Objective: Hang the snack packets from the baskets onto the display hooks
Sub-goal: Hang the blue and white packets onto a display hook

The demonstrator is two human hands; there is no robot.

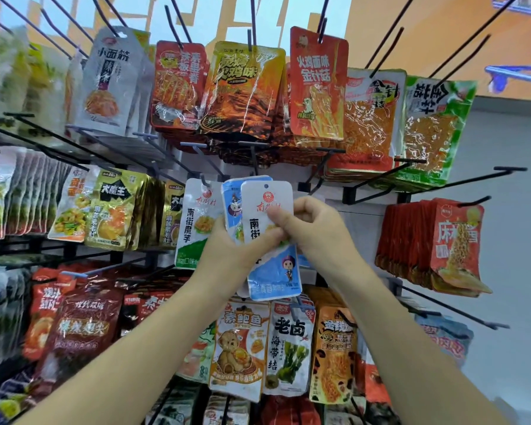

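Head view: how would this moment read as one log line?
left hand: grips packet stack | right hand: pinches front white packet | hung: not yet

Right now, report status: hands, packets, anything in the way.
Left hand grips fanned packets. Right hand pinches front white packet, not yet hooked. Path to hooks looks open.
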